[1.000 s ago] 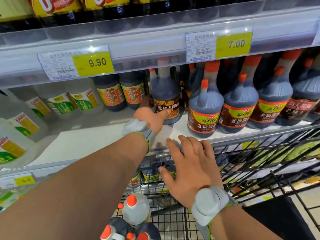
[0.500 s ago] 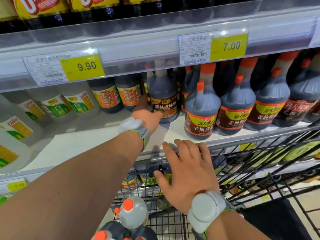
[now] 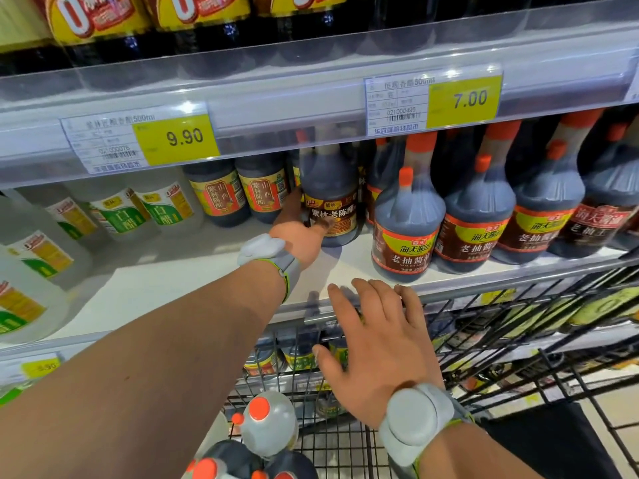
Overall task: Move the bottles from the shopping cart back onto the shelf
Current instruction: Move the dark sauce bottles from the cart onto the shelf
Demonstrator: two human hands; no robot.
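Observation:
My left hand (image 3: pixel 297 233) reaches deep onto the white shelf (image 3: pixel 173 288) and is wrapped around the lower part of a dark vinegar bottle (image 3: pixel 330 198) with a brown label, which stands upright on the shelf. My right hand (image 3: pixel 377 344) hovers flat with its fingers spread over the front rim of the black wire shopping cart (image 3: pixel 518 326), holding nothing. In the cart's near corner lie several dark bottles with orange caps (image 3: pixel 266 423).
Large orange-capped soy sauce jugs (image 3: pixel 408 219) stand to the right of the held bottle, small dark bottles (image 3: pixel 242 195) and clear white-vinegar bottles (image 3: pixel 121 209) to its left. The upper shelf rail carries yellow price tags (image 3: pixel 176 138). Bare shelf surface lies front left.
My left hand has pushed the vinegar bottle a little further back among the others. My right hand stays spread over the cart rim.

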